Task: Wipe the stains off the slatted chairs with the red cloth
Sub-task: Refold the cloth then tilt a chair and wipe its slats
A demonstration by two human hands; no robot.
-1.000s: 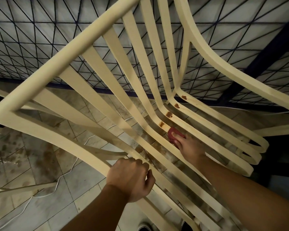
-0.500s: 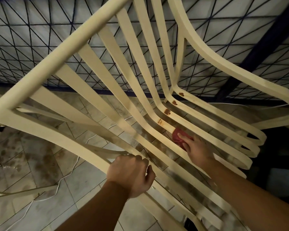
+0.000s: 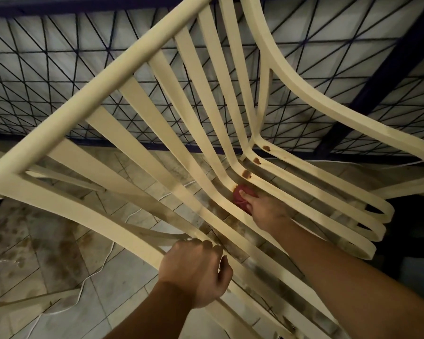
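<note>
While the head view looks down through a cream slatted chair (image 3: 108,80), the chair is seen tilted, its top rail running from the left edge of the picture up towards the top. Its long slats sweep down into the bend where back meets seat. The red cloth (image 3: 240,195) is bunched into a small wad and pressed against one slat just below that bend, near the middle of the seat's rear edge. It is gripped by the right hand (image 3: 267,211), whose thumb is laid across the top of the wad; the other fingers are curled behind it and mostly hidden. Three brown stains (image 3: 246,174) are spread along the bend on the neighbouring slats, the nearest just beside the cloth and the others further up towards the armrest side. The left hand (image 3: 196,270) is closed round a slat at the near side of the seat, well apart from the cloth, with the knuckles turned up and the thumb tucked beneath. Dark smears are visible along the seat slats between the two forearms. Beneath the chair a tiled floor (image 3: 123,297) with brownish blotches is seen, and a thin white cable (image 3: 101,267) is trailed across it. Behind the chair a dark blue lattice grille (image 3: 59,69) is set against a pale wall.
</note>
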